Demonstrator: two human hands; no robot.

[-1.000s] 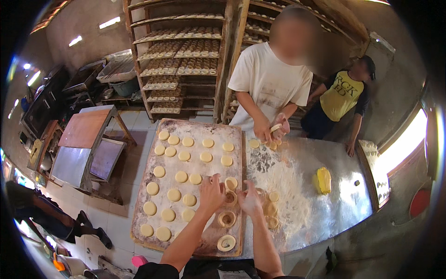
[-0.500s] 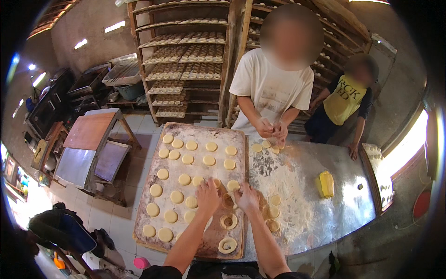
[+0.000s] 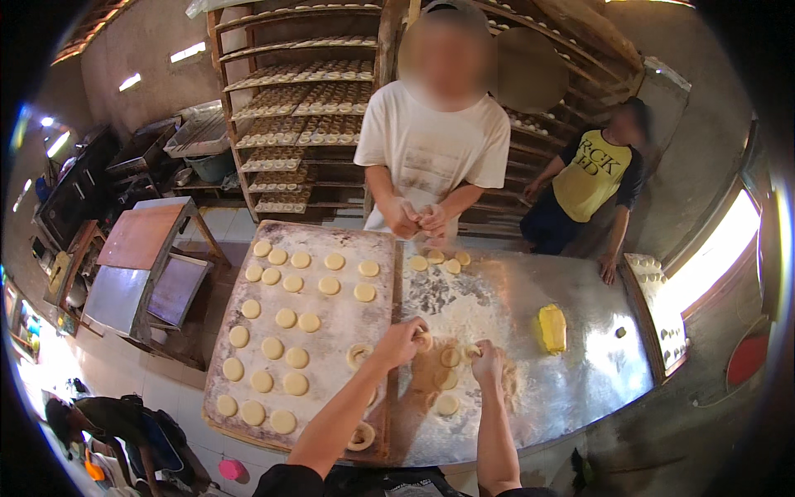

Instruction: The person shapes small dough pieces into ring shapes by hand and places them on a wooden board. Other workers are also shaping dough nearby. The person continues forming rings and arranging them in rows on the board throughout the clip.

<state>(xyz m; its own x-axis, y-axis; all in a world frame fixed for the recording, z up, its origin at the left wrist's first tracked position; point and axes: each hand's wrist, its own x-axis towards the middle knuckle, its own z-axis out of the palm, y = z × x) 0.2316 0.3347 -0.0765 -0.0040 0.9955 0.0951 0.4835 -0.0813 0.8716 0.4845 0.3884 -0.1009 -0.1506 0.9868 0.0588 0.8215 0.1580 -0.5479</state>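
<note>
Over the floured part of the metal table, my left hand (image 3: pixel 404 343) pinches a round of dough (image 3: pixel 424 341) near the board's right edge. My right hand (image 3: pixel 488 363) has its fingers closed on a small piece of dough (image 3: pixel 472 351). Between and below the hands, flat dough rounds (image 3: pixel 447 404) lie in a short column on the table. To the left is a wooden board (image 3: pixel 331 406) with rows of pale dough discs (image 3: pixel 296 358). Dough rings (image 3: pixel 359 355) sit toward its right side, partly hidden by my left forearm.
Across the table a person in a white shirt works dough with both hands (image 3: pixel 418 218); small rounds (image 3: pixel 436 258) lie below them. A yellow block (image 3: pixel 551 329) sits to the right. Another person's hand (image 3: pixel 609 270) rests at the table edge. Loaded racks (image 3: pixel 302 99) stand behind.
Both my hands have moved from the board's right side to over the floured table, with dough in their fingers. The view has turned right. A bent-over person now shows at lower left.
</note>
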